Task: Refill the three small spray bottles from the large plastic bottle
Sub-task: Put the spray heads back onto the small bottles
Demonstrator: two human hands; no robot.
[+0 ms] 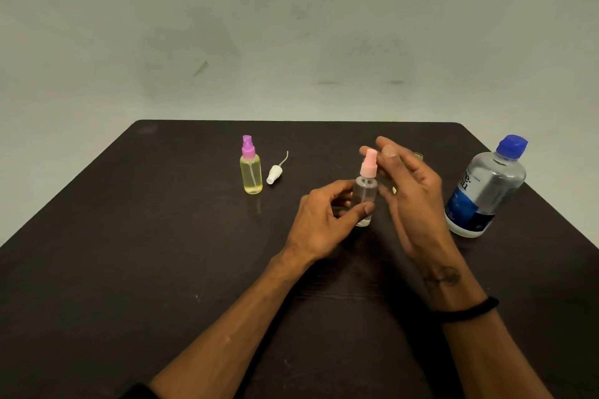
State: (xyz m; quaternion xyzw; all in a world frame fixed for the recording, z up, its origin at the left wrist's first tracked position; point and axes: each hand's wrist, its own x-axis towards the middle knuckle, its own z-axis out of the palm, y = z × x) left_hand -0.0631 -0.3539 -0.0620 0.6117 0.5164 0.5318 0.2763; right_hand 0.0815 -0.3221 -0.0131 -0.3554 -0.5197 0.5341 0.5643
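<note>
Dark counter point(162, 236), landmark: clear spray bottle point(366, 196) with pink pump top, upright near the counter's middle.

1. Clear spray bottle: body gripped by the left hand point(324, 220), thumb curled across its lower front, fingers behind.
2. Right hand point(411, 194): just right of the bottle, fingers spread and relaxed; fingertips point(387, 149) at the pink top, contact unclear.
3. Yellow-filled spray bottle point(250, 168), purple pump top: upright, well left of the landmark.
4. Loose white spray pump point(275, 172) with thin tube: lying between the 2 bottles, just beside the yellow one.
5. Large plastic bottle point(486, 188), blue cap on, blue label: upright, well right of the landmark.
</note>
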